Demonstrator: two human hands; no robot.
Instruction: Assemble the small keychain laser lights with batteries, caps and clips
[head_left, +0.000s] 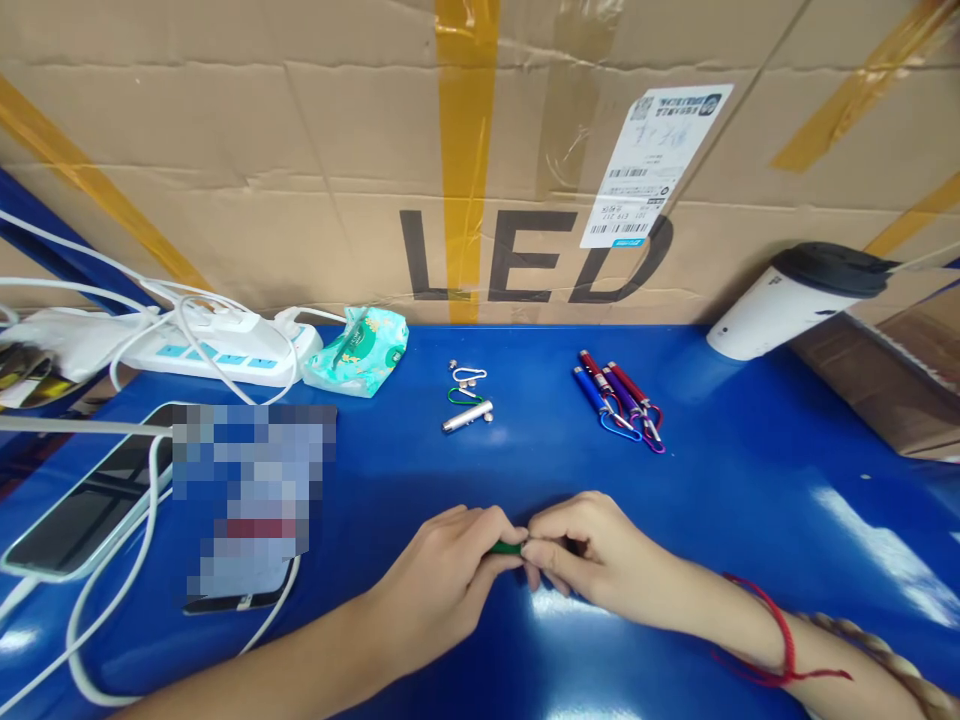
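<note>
Low in the middle of the view, my left hand (461, 560) pinches a small green tube (506, 548). My right hand (581, 548) is closed at the tube's right end, its fingertips touching those of my left hand; the small part between them is too hidden to make out. Beyond my hands lie a silver tube (466, 417), a green carabiner (460, 397), a white carabiner (469, 375) and small metal bits. Further right is a group of several blue, red and purple tubes (616, 390) with carabiners attached.
On the left are a power strip (217, 352), white cables, a phone (90, 510), a blurred-out device (262, 500) and a green tissue pack (360, 350). A lidded cup (787, 300) stands tilted at the back right. A large cardboard box (337, 150) backs the blue table (750, 480).
</note>
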